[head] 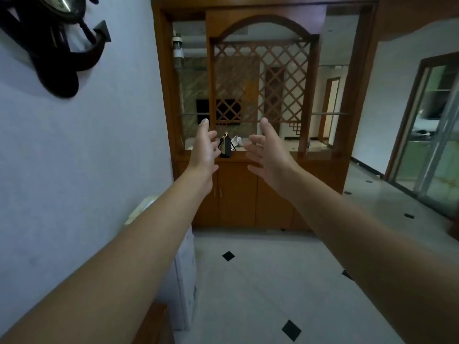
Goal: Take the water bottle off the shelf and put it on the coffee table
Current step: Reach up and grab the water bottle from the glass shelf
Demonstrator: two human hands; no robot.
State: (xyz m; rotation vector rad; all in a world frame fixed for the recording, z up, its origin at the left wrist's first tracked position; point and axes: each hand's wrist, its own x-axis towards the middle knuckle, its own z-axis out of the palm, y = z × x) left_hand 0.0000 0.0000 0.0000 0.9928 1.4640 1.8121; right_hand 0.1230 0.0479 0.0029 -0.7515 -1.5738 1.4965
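Two bare hands, left hand (205, 150) and right hand (269, 155), fingers spread, empty, water bottle (178, 49) upright on upper shelf (192, 68), no readable label

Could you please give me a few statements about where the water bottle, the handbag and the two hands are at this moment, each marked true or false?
1. The water bottle stands on an upper glass shelf at the left side of the wooden cabinet. True.
2. The left hand is closed around the water bottle. False: it is open and empty, well below the bottle.
3. A small black handbag sits on the cabinet's counter, seen between the two hands. True.
4. The right hand holds the handbag. False: its fingers are spread and hold nothing.
5. The floor is plain dark wood. False: it is pale tile with small black diamonds.
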